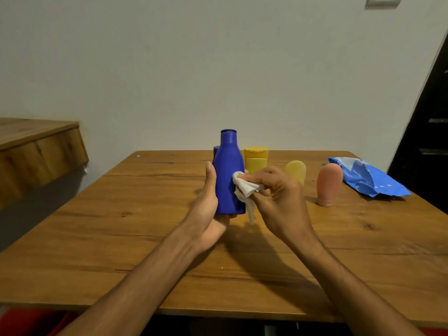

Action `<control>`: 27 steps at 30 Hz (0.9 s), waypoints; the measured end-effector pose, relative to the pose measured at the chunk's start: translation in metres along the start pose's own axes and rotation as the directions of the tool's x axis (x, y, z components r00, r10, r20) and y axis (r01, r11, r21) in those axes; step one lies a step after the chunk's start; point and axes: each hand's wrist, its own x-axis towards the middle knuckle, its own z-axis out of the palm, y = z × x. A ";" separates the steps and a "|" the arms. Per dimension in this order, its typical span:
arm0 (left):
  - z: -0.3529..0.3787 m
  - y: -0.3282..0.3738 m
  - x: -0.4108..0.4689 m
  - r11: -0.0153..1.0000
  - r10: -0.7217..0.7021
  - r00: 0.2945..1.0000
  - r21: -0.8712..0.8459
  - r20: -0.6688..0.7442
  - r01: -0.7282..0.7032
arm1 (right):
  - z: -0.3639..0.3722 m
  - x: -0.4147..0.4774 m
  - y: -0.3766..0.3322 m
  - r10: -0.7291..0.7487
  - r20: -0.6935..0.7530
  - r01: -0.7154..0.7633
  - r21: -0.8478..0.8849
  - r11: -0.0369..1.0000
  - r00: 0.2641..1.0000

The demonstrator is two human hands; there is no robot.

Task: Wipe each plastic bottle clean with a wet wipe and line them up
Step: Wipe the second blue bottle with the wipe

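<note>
A tall blue bottle (228, 170) stands upright above the wooden table (121, 226), gripped from the left and below by my left hand (208, 212). My right hand (278, 197) pinches a crumpled white wet wipe (244, 187) against the bottle's right side. Behind the blue bottle peeks a second blue bottle (215, 151), mostly hidden. A yellow bottle with a flip cap (255, 157) stands behind my right hand. Further right stand a small yellow tube (297, 170) and a pink tube (328, 184), both on their caps.
A blue wet wipe packet (368, 177) lies crumpled at the table's right rear. A wooden shelf (36, 151) juts out at the left. A pale wall rises just behind the table. Something red (29, 321) sits under the table's front left edge.
</note>
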 end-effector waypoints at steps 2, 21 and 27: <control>-0.001 -0.001 0.000 0.999 0.008 1.000 0.048 0.006 -0.009 | -0.001 -0.001 -0.001 -0.059 0.013 0.059 -0.026 0.998 0.998; -0.001 -0.012 0.003 0.962 0.057 0.998 0.267 0.002 -0.055 | -0.007 0.002 -0.001 -0.162 0.040 0.165 -0.082 0.983 0.986; 0.000 -0.015 0.003 0.960 0.069 0.997 0.271 0.023 -0.072 | -0.010 0.007 0.002 -0.066 -0.059 0.062 -0.069 0.996 0.996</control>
